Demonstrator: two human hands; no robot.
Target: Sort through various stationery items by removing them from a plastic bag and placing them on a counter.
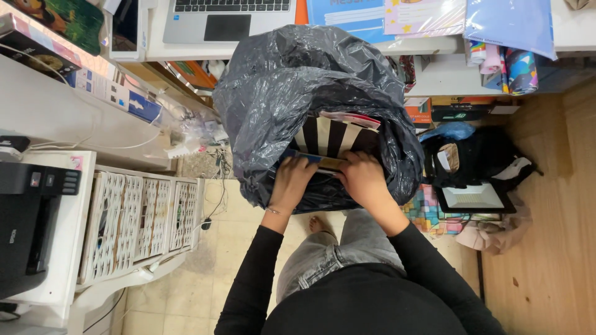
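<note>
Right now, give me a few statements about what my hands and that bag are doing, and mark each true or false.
1. Both hands grip a flat item at the mouth of the black plastic bag. True: the left hand and right hand hold it.
2. The bag is white. False: it is dark grey-black.
3. A black-and-cream striped object shows inside the bag. True.
4. The laptop lies on the floor. False: it sits on the white desk.

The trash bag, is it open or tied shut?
Open. The trash bag gapes at its mouth, showing a striped box inside; both hands, left hand and right hand, are at the opening.
</note>
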